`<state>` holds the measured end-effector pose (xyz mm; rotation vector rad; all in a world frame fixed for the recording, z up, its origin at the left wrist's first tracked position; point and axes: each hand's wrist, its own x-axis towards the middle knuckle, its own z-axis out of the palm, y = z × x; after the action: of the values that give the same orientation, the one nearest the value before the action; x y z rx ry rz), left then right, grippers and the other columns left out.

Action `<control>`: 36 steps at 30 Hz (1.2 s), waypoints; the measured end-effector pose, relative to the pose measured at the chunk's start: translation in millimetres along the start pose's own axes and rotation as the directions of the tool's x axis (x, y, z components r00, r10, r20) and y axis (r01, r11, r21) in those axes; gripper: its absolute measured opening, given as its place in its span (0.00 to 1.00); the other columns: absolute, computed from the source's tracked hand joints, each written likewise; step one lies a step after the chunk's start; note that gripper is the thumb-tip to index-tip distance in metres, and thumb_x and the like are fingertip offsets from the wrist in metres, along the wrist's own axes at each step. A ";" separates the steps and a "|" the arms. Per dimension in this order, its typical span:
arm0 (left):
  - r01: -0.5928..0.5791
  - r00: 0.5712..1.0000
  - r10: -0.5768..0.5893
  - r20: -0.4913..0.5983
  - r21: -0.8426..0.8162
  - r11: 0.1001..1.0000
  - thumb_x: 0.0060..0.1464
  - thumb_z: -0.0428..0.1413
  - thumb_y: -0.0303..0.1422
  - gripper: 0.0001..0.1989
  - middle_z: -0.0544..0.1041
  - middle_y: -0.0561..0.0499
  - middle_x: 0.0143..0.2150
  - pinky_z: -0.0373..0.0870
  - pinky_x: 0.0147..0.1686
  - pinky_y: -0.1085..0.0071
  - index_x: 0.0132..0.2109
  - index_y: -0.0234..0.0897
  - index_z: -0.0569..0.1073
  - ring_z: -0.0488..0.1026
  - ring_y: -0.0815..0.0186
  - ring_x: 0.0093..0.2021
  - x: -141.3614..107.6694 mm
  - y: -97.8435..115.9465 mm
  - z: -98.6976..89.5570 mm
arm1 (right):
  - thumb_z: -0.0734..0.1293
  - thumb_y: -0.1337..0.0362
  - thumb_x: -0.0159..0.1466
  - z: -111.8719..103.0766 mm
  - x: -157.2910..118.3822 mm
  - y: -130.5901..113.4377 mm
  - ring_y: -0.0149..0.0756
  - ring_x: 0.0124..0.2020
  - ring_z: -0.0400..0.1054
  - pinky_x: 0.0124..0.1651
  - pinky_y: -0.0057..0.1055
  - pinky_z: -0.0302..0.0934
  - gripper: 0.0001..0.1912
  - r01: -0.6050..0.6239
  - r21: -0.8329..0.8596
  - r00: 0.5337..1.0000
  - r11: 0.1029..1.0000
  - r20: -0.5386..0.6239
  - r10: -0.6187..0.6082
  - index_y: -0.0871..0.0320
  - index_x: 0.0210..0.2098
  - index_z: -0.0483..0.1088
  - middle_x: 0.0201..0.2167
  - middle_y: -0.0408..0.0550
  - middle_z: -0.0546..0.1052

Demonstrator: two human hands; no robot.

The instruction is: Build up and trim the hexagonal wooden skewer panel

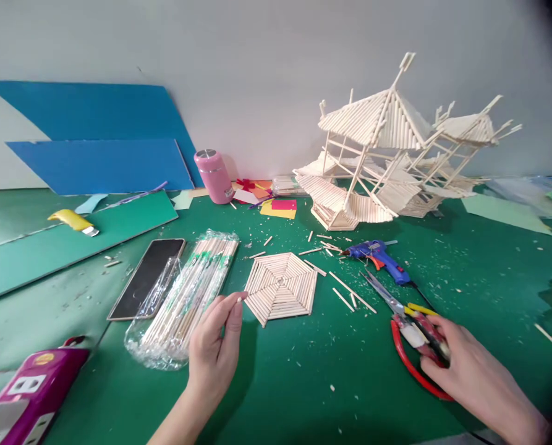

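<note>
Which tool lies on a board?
The yellow plastic cutter, on the long green board; the blue plastic glue gun and red-handled metal scissors are near the right hand.

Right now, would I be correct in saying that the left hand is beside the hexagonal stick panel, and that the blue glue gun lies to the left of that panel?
Not quite: the head view shows the blue glue gun to the right of the hexagonal stick panel. The left hand is indeed beside it.

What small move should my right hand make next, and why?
Perhaps ease the bladed tool back from the glue gun: its tips lie close beside the gun, and the right hand has its grip at the tool's other end.
</note>
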<state>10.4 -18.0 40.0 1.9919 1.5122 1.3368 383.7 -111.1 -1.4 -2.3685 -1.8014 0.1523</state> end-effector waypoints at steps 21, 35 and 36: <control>0.462 0.837 -0.177 0.517 -0.498 0.734 0.59 0.48 0.33 0.10 0.65 0.55 0.25 0.57 0.25 0.77 0.34 0.35 0.71 0.58 0.72 0.26 -3.4 21.9 31.2 | 0.69 0.67 0.46 -19.3 -13.5 -118.7 0.49 0.49 0.66 0.46 0.39 0.67 0.45 0.254 0.460 0.894 0.851 0.225 -0.388 0.53 0.59 0.45 0.54 0.56 0.64; 0.168 0.855 0.088 0.510 -0.434 0.885 0.60 0.45 0.25 0.09 0.68 0.53 0.29 0.61 0.30 0.77 0.35 0.35 0.68 0.64 0.72 0.29 -4.9 20.9 27.2 | 0.68 0.70 0.46 -37.2 -13.1 -143.9 0.39 0.39 0.70 0.39 0.30 0.66 0.33 0.076 0.561 0.850 0.824 0.395 -0.348 0.55 0.50 0.54 0.39 0.47 0.73; 0.154 0.852 0.107 0.512 -0.440 0.885 0.60 0.45 0.25 0.09 0.68 0.53 0.29 0.61 0.30 0.77 0.35 0.35 0.68 0.64 0.72 0.29 -4.9 21.3 26.8 | 0.68 0.68 0.47 -39.6 -12.3 -145.9 0.38 0.37 0.70 0.38 0.30 0.65 0.30 0.071 0.550 0.836 0.832 0.422 -0.351 0.55 0.48 0.55 0.37 0.47 0.72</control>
<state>44.5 -23.3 38.7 1.8000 0.8552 0.9125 249.4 -87.6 65.0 -1.8130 -1.8942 1.1773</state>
